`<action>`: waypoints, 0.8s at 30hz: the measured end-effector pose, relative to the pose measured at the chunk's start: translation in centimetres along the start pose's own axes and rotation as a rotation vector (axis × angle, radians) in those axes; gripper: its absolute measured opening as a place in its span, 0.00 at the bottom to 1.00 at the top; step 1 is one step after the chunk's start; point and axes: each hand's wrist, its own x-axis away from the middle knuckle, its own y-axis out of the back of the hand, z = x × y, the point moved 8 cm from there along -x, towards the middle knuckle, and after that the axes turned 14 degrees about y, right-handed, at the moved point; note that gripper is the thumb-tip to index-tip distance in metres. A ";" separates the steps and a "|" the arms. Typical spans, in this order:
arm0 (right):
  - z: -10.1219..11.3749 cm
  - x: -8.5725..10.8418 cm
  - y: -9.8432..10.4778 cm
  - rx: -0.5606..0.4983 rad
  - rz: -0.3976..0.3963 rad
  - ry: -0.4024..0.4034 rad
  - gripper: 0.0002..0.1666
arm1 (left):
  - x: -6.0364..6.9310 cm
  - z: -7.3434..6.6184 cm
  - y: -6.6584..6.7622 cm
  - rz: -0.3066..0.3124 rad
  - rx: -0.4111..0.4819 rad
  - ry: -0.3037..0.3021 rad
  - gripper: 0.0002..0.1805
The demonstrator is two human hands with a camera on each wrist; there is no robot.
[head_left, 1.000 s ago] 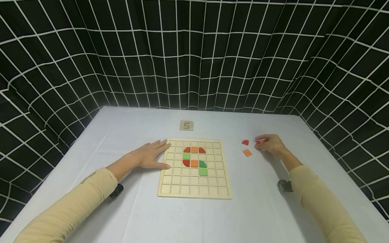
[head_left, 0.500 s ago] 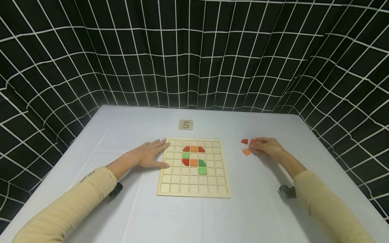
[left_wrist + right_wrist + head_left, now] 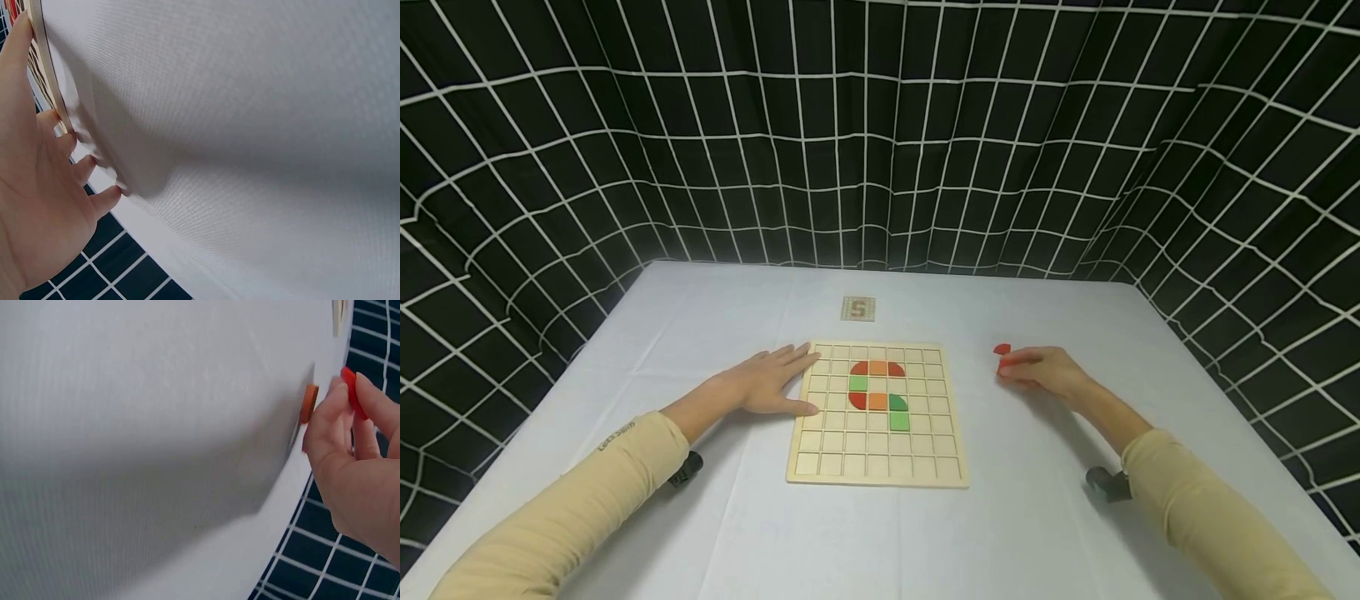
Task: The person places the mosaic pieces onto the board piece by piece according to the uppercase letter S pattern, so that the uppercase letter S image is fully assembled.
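Observation:
My left hand (image 3: 769, 385) lies with spread, straight fingers on the left edge of a wooden grid board (image 3: 835, 454). The board carries several red, orange and green tiles; a light green tile (image 3: 898, 422) is the nearest to its front. To the right of the board, my right hand (image 3: 1051, 370) pinches a red piece (image 3: 354, 392) between thumb and fingers, just above the table. An orange tile (image 3: 309, 404) is by the fingertips in the right wrist view; the hand hides it in the head view. Just beyond the fingertips lies a red quarter-circle piece (image 3: 1002, 349).
A small card (image 3: 858, 308) with an S-like figure lies behind the board. White cloth (image 3: 850, 542) covers the table. Black curtains (image 3: 880, 150) with white grid lines surround its back and sides.
My right hand has moved left and slightly toward me with the red piece, and now covers the orange tile in the head view. The left hand has stayed on the board.

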 end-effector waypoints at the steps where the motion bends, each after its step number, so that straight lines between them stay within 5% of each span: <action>1: 0.0 0.1 -0.2 0.016 -0.007 -0.015 0.31 | 0.0 0.0 0.0 0.000 0.000 -0.001 0.54; 7: 0.7 0.5 -1.8 -0.019 -0.021 -0.021 0.30 | -0.1 0.0 -0.2 0.002 0.002 -0.002 0.54; 24: 2.9 3.0 -7.6 -0.148 0.100 0.010 0.21 | -0.2 0.1 -0.1 -0.008 0.000 -0.011 0.55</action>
